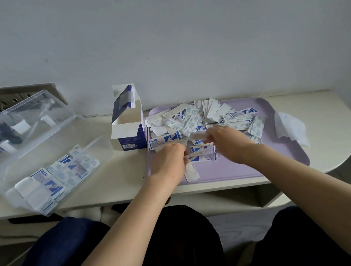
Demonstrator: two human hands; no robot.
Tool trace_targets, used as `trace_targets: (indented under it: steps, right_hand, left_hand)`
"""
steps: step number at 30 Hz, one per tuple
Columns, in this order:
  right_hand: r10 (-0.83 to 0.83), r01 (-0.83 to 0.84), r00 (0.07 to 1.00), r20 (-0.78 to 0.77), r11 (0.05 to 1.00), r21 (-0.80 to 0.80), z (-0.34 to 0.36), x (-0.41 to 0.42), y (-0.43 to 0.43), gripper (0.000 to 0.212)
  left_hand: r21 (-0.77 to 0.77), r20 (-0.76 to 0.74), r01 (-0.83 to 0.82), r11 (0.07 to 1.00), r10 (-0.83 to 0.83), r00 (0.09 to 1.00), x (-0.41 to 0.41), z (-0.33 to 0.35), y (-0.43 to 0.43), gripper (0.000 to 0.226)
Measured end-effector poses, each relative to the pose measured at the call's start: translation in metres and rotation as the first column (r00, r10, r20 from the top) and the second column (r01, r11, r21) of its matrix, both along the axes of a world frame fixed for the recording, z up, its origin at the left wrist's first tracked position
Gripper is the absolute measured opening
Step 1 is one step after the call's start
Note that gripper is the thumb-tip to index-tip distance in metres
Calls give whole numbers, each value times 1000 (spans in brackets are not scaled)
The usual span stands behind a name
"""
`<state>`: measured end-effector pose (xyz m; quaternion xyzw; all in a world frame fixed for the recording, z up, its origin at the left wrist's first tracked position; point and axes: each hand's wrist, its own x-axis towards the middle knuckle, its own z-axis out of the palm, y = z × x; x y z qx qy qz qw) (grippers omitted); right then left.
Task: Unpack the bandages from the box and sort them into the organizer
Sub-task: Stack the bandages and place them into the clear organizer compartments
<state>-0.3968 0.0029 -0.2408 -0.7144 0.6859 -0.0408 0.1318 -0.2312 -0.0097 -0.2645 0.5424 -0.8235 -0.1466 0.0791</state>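
A heap of blue-and-white wrapped bandages (192,120) lies on the lilac tray (282,155). My left hand (169,159) is curled at the tray's left side, gripping a small stack of bandages (203,157) by its left end. My right hand (228,140) is over the tray's middle and pinches a blurred bandage (196,135) just above that stack. The opened blue-and-white box (129,125) stands upright left of the tray. Further left sits the clear plastic organizer (49,167), lid raised, with several bandages inside.
A crumpled white tissue (290,128) lies on the tray's right edge. A wall socket plate (19,97) is behind the organizer lid. The cream table (114,183) ends in a rounded right edge; my knees are below its front.
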Motion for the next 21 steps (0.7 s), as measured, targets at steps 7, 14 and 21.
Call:
trace_targets:
  steps: [7, 14, 21]
  right_hand:
    - [190, -186, 979, -73, 981, 56, -1, 9, 6, 21]
    - [172, -155, 980, -96, 974, 165, -8, 14, 7, 28]
    - [134, -129, 988, -75, 989, 72, -18, 13, 7, 24]
  left_hand:
    - [-15, -44, -18, 1000, 17, 999, -1, 0, 0, 13]
    - [-107, 80, 31, 994, -22, 997, -1, 1, -1, 25]
    - [135, 105, -51, 989, 37, 994, 6, 0, -6, 31]
